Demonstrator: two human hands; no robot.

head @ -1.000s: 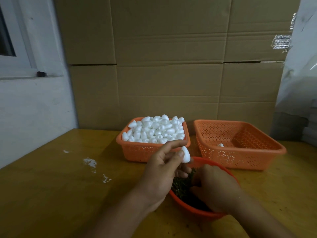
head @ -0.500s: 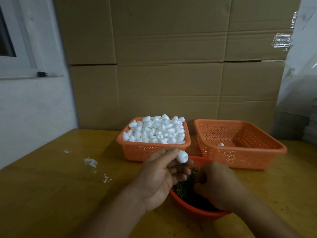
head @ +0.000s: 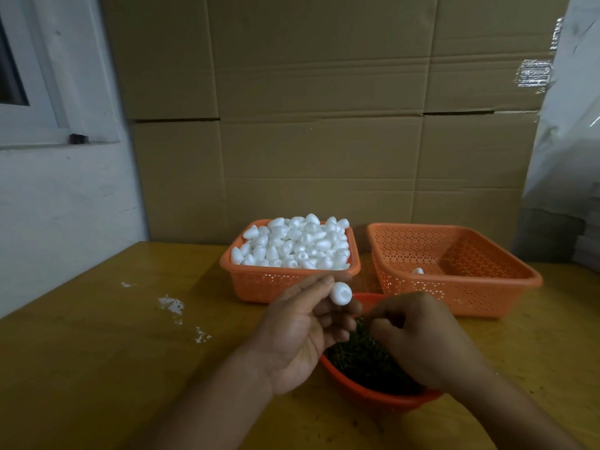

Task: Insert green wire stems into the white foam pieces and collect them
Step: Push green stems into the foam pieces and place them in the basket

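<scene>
My left hand (head: 303, 332) pinches a white foam piece (head: 341, 292) between thumb and fingertips, its flat end turned toward me. Just right of it, my right hand (head: 418, 336) hovers with curled fingers over a round orange bowl (head: 373, 393) full of green wire stems (head: 360, 358); whether it holds a stem I cannot tell. Behind, an orange basket (head: 259, 284) is heaped with white foam pieces (head: 295, 243). To its right a second orange basket (head: 454, 287) holds one foam piece (head: 418, 271).
Everything stands on a yellow wooden table (head: 97, 352) with white foam crumbs (head: 172, 305) at the left. Stacked cardboard boxes (head: 324, 125) form a wall behind the baskets. A white wall with a window frame (head: 32, 131) is at the left, plastic-wrapped goods (head: 568, 157) at the right.
My left hand has turned the foam piece so its flat end faces me. My right hand has lifted out of the bowl of stems toward the foam piece.
</scene>
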